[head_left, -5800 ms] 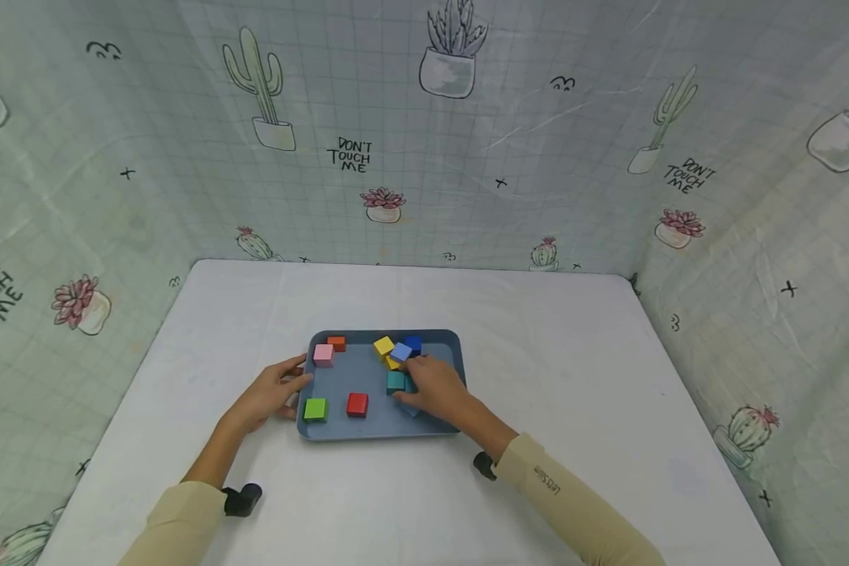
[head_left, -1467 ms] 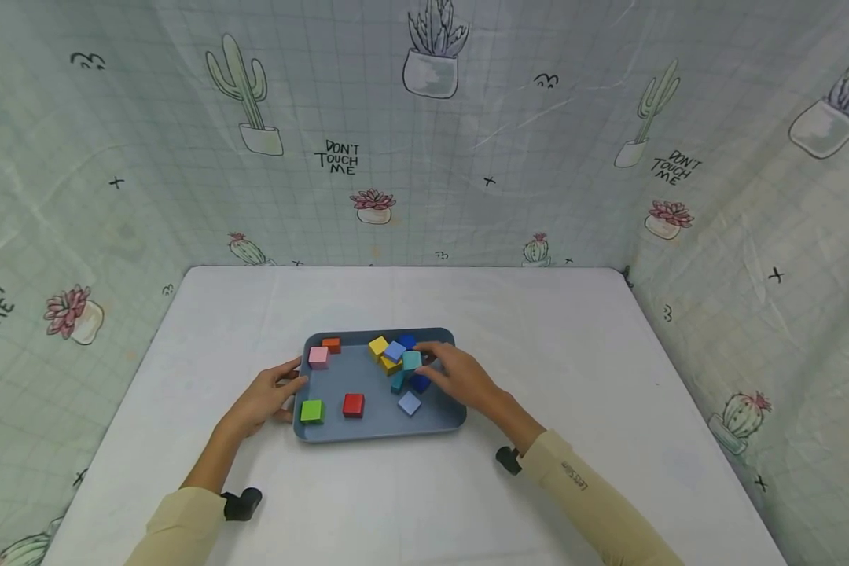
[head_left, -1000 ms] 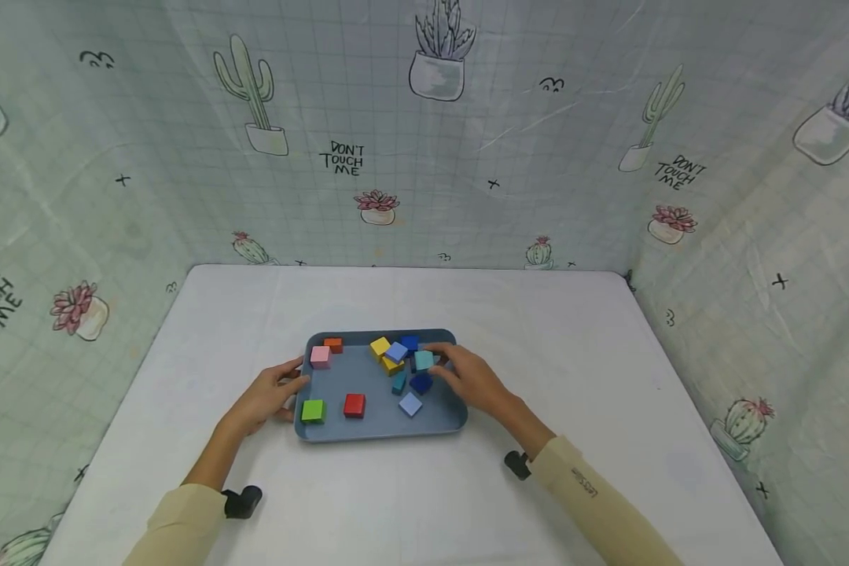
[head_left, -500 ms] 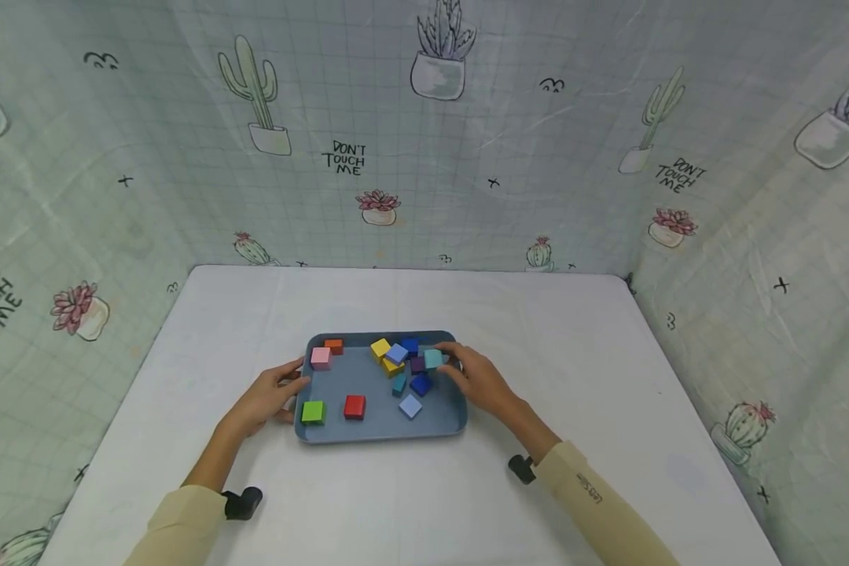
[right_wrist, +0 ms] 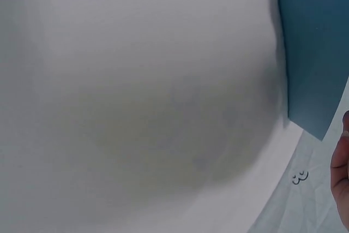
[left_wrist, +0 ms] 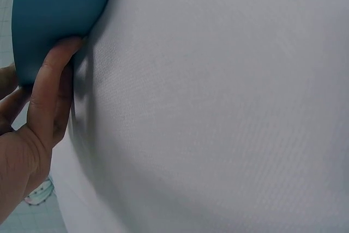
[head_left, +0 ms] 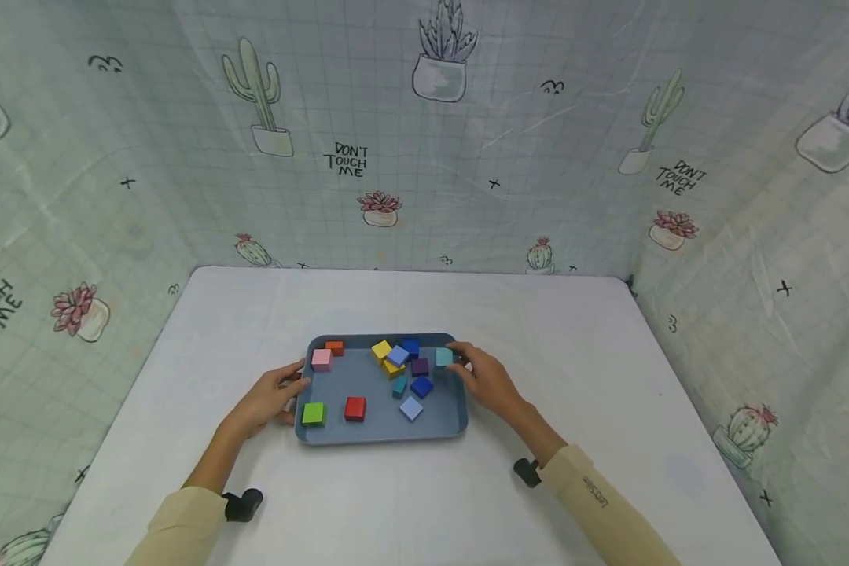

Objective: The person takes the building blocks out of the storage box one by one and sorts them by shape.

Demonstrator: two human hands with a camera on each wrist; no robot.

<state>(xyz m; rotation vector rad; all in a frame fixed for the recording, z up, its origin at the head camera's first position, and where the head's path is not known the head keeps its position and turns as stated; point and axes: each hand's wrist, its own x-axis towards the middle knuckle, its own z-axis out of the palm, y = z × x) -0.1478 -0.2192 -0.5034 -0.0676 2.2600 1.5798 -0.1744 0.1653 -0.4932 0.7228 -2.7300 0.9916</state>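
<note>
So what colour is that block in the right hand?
The block in the right hand is light turquoise; it shows best in the head view.

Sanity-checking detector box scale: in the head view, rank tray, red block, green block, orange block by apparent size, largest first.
1. Blue-gray tray
2. Green block and red block: nearly alike, so not ranked
3. Orange block: looks smallest, but sits farther from the camera, so true size is unsure
</note>
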